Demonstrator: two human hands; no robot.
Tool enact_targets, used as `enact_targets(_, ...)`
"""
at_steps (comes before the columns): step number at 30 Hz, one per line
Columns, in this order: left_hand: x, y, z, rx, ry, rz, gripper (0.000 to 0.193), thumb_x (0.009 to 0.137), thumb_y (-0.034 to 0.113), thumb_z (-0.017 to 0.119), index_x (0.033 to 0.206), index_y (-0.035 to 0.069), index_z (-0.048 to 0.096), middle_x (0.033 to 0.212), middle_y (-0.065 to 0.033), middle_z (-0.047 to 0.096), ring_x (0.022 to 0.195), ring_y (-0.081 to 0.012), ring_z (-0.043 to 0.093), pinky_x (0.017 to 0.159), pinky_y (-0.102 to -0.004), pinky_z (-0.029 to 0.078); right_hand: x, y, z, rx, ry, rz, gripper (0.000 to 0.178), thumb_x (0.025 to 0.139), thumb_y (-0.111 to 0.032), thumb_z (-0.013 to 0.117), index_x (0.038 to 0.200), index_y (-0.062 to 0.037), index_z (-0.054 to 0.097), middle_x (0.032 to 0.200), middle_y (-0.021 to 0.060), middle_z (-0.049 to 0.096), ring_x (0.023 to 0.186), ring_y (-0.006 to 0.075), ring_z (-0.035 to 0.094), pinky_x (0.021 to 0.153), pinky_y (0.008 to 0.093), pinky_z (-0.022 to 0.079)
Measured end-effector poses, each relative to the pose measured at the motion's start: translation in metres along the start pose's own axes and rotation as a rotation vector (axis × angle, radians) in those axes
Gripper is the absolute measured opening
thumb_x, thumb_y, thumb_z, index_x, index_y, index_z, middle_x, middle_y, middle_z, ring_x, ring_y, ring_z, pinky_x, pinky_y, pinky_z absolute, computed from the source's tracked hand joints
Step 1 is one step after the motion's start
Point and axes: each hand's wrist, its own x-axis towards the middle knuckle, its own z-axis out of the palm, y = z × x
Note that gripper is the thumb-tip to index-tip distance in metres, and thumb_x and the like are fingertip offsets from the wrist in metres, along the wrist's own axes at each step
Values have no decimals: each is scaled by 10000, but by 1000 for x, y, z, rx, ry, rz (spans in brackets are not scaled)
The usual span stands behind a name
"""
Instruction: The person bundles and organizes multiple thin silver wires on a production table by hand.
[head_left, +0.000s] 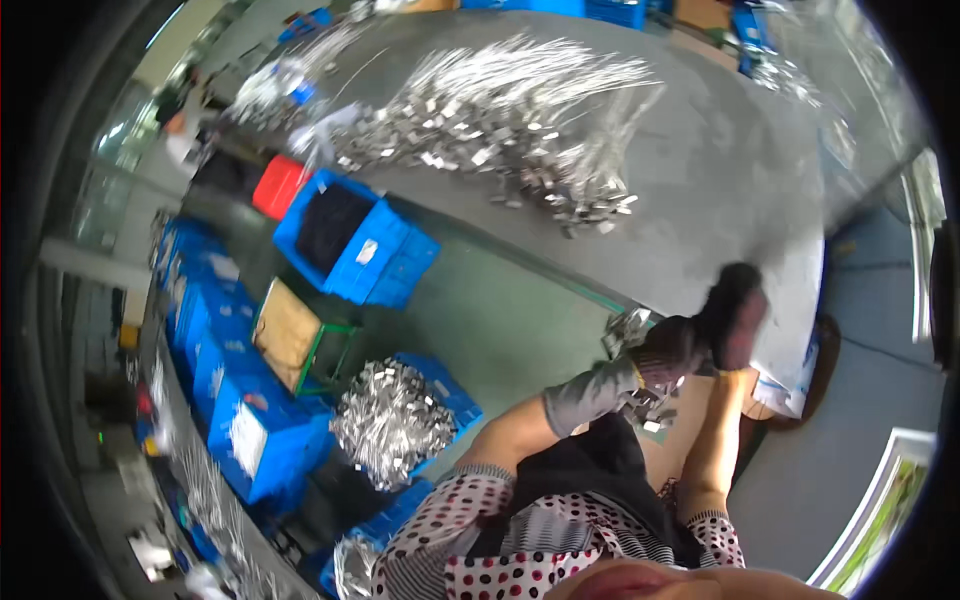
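Note:
My left hand [665,352], in a dark work glove with a grey sleeve guard above it, is curled closed near the table's front edge. Whatever it holds is hidden. Silvery metal pieces [655,408] show just below it, and more shiny metal parts [628,328] lie at its upper left; I cannot tell whether they are gripped. Right beside it, over the table's corner, my right hand [735,312] wears a dark glove and is smeared by motion, so its fingers cannot be made out.
A large pile of thin metal strips with blocky ends [520,120] covers part of the grey table [730,170]. At left stand a blue crate [400,250], a red bin [280,187], a green-framed stool [290,335] and a heap of metal parts [390,425] in a blue crate.

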Motion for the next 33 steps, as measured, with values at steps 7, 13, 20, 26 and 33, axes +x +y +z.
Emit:
enact_targets(7,-88,2,-51,-38,-78,-285,189,862,230,576,919,53,609,703,-54,578,636,-193,585,613,-341,475,-139,157,120,-57,-272,451,253,960,-291,459,960,-68,577,649,102,485,634,281,516,584,389,447)
enact_targets(13,-144,-30,-45,-1062,-565,-922,210,799,228,620,861,27,619,686,-69,557,655,-198,558,657,-347,467,-125,70,103,502,-119,962,472,923,-487,461,807,-46,583,518,-15,406,411,110,403,387,273,298)
enact_targets(20,-162,-57,7,-416,-644,-318,76,773,106,585,760,35,558,597,-31,500,547,-149,490,507,-289,389,-99,22,90,292,-149,644,384,938,-365,441,903,-3,568,641,100,567,533,180,534,519,316,448)
enact_targets(26,-188,-19,-5,-521,-586,-580,171,851,185,567,938,46,614,791,-79,602,715,-198,599,665,-296,477,-181,109,92,890,-413,904,440,952,-387,500,1100,19,585,672,66,564,603,175,572,585,285,490)
enact_targets(33,-88,4,-20,-1240,-166,-459,510,980,333,508,1351,5,387,1201,-68,537,1015,-142,530,894,-340,454,-79,29,40,508,-308,285,390,1007,-344,409,1049,-6,601,760,1,578,668,102,515,590,264,434)
